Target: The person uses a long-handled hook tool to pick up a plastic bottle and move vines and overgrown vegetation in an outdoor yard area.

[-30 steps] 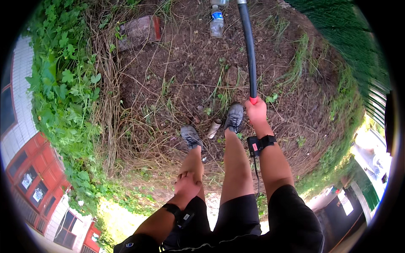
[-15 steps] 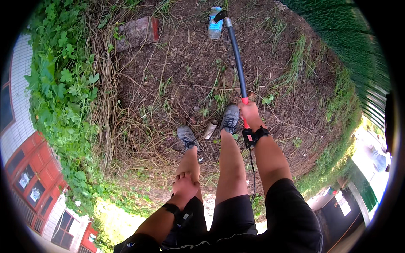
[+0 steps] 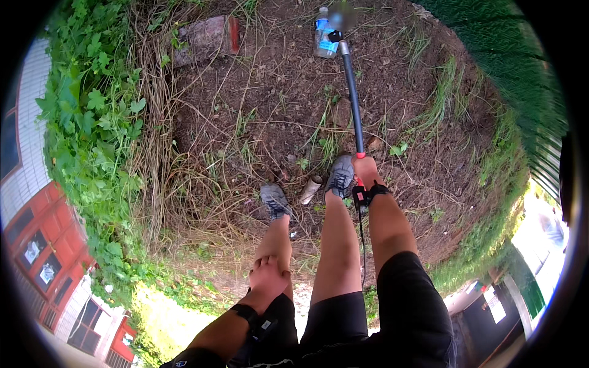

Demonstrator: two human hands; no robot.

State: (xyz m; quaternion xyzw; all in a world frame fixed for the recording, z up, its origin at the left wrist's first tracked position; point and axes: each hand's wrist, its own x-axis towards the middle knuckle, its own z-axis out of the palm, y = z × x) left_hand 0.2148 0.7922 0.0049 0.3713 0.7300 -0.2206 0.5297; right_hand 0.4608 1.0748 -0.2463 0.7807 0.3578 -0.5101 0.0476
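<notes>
My right hand [image 3: 366, 170] is wrapped round the red grip of a hoe [image 3: 353, 98] with a long dark handle and a metal collar. Its black head, partly smeared, is at the far end beside a clear plastic bottle [image 3: 325, 46] with a blue label. The bottle lies on the soil; whether the head touches it, I cannot tell. My left hand [image 3: 269, 276] rests on my left leg near the knee, fingers laid out over it and holding nothing.
A brick-like block [image 3: 205, 40] with a red end lies at the far left. Between my shoes sits a pale short tube [image 3: 310, 190]. Dry vines [image 3: 153, 141] and leafy climbers [image 3: 92, 110] edge the left; green fencing [image 3: 503, 43] stands far right.
The hoe's head has lowered slightly toward me and shifted right relative to the view. My right hand moved a little with it. The left hand stays on my leg.
</notes>
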